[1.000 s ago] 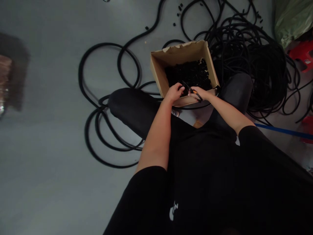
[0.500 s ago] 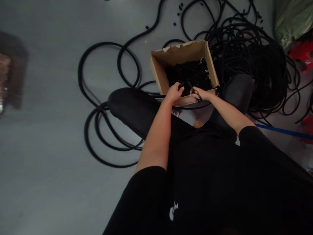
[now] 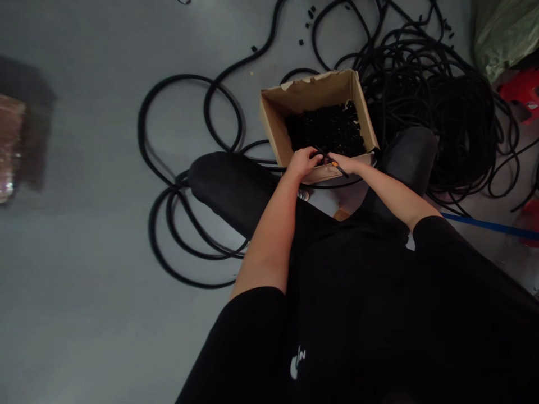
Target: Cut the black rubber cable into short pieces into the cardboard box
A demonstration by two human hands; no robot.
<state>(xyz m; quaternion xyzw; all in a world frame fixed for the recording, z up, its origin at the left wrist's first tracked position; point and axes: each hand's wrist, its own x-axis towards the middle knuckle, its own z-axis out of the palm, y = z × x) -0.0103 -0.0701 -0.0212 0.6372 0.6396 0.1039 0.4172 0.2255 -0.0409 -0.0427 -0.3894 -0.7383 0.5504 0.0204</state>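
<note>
My left hand [image 3: 302, 163] is closed around a black hose [image 3: 275, 169], over the near edge of an open cardboard box [image 3: 270, 130]. Just to its right, my right hand [image 3: 346, 163] grips scissors [image 3: 335, 164] with black and orange handles. The blades point towards the left fingers, at the hose end; the exact contact is too small to make out. Inside the box lies a heap of short black pieces [image 3: 324, 128].
A large tangle of black hose [image 3: 446, 112] lies right of the box, and looser loops [image 3: 145, 134] spread left. Small black bits [image 3: 310, 12] dot the floor beyond. Red objects [image 3: 520, 95] and a greenish plastic bag [image 3: 505, 39] stand at the right. My knees flank the box.
My two hands have come closer together, the left shifting slightly right. The scissors have turned, and their blades now lie by the left fingers instead of pointing into the box.
</note>
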